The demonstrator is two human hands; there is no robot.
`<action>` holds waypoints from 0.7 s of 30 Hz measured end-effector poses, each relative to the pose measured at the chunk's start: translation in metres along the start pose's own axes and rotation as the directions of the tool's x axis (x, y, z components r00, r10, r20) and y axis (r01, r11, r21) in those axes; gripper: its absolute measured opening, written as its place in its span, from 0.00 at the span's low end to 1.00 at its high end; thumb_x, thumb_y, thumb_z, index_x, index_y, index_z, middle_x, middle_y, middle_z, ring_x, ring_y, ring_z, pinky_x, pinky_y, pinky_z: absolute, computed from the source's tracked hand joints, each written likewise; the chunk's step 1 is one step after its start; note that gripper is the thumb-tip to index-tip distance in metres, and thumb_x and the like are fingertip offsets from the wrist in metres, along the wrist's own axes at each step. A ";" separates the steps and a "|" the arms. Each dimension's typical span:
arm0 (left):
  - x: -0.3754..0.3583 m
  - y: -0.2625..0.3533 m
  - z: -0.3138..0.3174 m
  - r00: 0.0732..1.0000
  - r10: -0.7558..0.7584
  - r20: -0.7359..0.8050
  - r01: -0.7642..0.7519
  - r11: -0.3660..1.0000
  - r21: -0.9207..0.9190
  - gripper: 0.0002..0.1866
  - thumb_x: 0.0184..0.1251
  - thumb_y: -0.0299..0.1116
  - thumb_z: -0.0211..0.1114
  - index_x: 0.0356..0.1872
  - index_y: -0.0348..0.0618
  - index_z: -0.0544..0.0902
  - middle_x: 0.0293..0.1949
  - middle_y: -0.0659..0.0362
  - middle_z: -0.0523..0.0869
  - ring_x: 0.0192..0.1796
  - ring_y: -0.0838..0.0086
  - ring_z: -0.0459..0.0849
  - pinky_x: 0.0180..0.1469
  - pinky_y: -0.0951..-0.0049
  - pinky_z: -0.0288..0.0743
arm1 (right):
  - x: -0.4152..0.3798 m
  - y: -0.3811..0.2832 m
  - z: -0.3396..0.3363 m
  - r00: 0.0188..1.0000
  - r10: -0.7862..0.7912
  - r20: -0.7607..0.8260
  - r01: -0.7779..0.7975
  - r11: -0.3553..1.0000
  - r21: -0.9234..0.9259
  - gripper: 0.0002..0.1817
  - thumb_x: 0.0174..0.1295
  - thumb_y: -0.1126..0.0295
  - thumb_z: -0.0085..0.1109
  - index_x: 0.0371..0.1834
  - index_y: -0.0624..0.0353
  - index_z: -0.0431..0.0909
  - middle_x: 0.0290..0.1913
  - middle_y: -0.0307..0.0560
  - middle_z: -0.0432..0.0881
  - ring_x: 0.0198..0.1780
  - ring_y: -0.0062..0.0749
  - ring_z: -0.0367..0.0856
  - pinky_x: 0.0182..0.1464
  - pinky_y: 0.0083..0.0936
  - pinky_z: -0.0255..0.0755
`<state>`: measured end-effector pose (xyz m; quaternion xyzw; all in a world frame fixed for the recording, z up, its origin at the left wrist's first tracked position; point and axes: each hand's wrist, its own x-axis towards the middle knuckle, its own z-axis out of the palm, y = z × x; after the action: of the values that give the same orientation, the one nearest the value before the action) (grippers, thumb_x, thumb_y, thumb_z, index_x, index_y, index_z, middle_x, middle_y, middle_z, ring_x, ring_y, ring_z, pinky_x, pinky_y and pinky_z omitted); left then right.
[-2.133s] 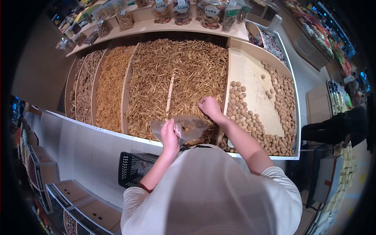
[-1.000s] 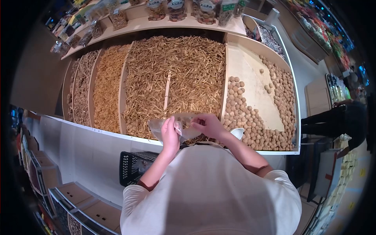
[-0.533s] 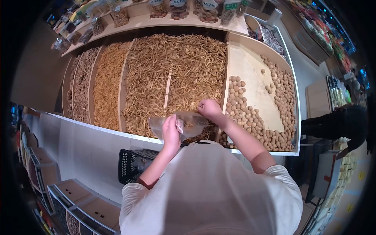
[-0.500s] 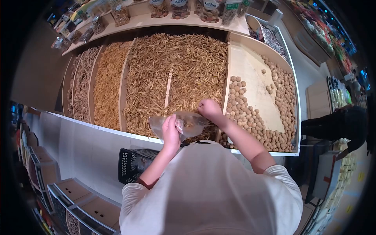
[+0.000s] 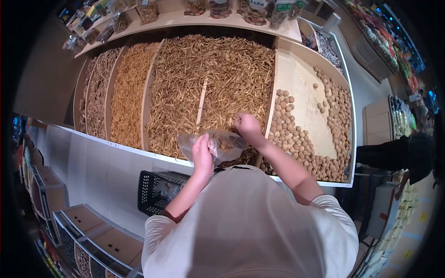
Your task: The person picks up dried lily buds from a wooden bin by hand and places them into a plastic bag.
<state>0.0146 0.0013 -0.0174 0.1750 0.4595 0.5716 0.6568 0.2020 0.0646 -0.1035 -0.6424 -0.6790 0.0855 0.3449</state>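
Observation:
My left hand (image 5: 202, 155) holds a clear plastic bag (image 5: 222, 144) by its edge, just above the front rim of a display bin. The bag hangs open and has some brown pieces in it. My right hand (image 5: 247, 126) is closed in a fist on the pile of thin dried brown strips (image 5: 218, 78), just beyond the bag; I cannot tell how much it grips. To the right lies a compartment of small round brown balls (image 5: 296, 139).
A black plastic basket (image 5: 160, 191) hangs below the bin's front edge (image 5: 116, 144). More dried strips (image 5: 127, 92) fill compartments to the left. Packaged goods (image 5: 252, 7) stand on the shelf behind. A person in dark clothes (image 5: 398, 153) stands at the right. Boxes (image 5: 69, 227) sit lower left.
My right hand went from the pile to the bag's mouth, then back out onto the strips by the divider. The left hand kept the bag in place.

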 end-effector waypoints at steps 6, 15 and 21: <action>0.001 0.002 -0.005 0.999 0.021 0.039 -0.020 1.000 -0.020 0.12 0.77 0.35 0.55 0.29 0.49 0.74 0.20 0.70 0.72 0.19 0.87 0.65 0.21 0.83 0.56 | -0.006 -0.008 -0.039 0.957 0.264 0.120 -0.290 0.868 0.404 0.05 0.59 0.73 0.64 0.27 0.60 0.79 0.19 0.37 0.72 0.21 0.22 0.68 0.26 0.21 0.64; 0.003 -0.003 -0.003 0.999 -0.005 0.047 0.003 0.999 0.043 0.12 0.77 0.36 0.55 0.30 0.48 0.76 0.21 0.70 0.72 0.20 0.88 0.66 0.22 0.82 0.56 | -0.031 -0.035 -0.104 0.914 0.351 0.205 -0.400 0.685 0.609 0.04 0.63 0.75 0.66 0.35 0.60 0.79 0.21 0.26 0.72 0.23 0.07 0.63 0.24 0.12 0.57; 0.003 0.001 0.000 0.997 0.011 0.078 -0.015 0.999 0.047 0.12 0.77 0.36 0.55 0.30 0.48 0.75 0.21 0.71 0.72 0.21 0.88 0.65 0.24 0.83 0.56 | -0.039 -0.056 -0.062 0.878 0.244 0.413 -0.468 0.621 0.629 0.06 0.62 0.73 0.67 0.39 0.61 0.81 0.24 0.30 0.75 0.26 0.11 0.69 0.28 0.15 0.64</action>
<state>0.0140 0.0038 -0.0180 0.2158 0.4460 0.5576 0.6661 0.1901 -0.0011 -0.0395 -0.5611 -0.4918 0.5007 0.4390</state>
